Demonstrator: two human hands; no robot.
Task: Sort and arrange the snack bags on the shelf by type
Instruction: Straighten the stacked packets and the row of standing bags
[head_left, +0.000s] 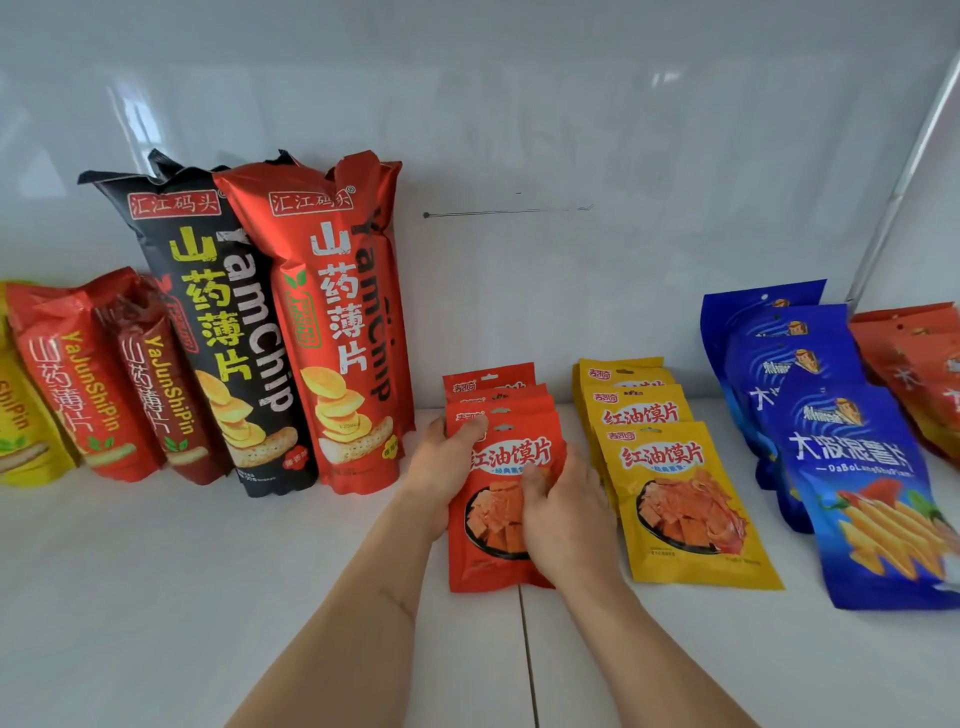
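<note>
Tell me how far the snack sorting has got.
Mostly done, by the look of it. Standing in their own rows: tall yam chip bags, flat yellow pouches, blue crisp bags. In hand: left hand and right hand grip the front red pouch of its row. Left: settling that pouch.

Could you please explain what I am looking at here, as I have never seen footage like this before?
There is no machine: a camera worn on a person's head looks forward and down at their bare hands. The left hand and right hand both hold the front red flat pouch of a row on a white shelf. Beside it lies a row of yellow pouches, then blue bags. On the left, tall black and red yam chip bags stand against the wall.
</note>
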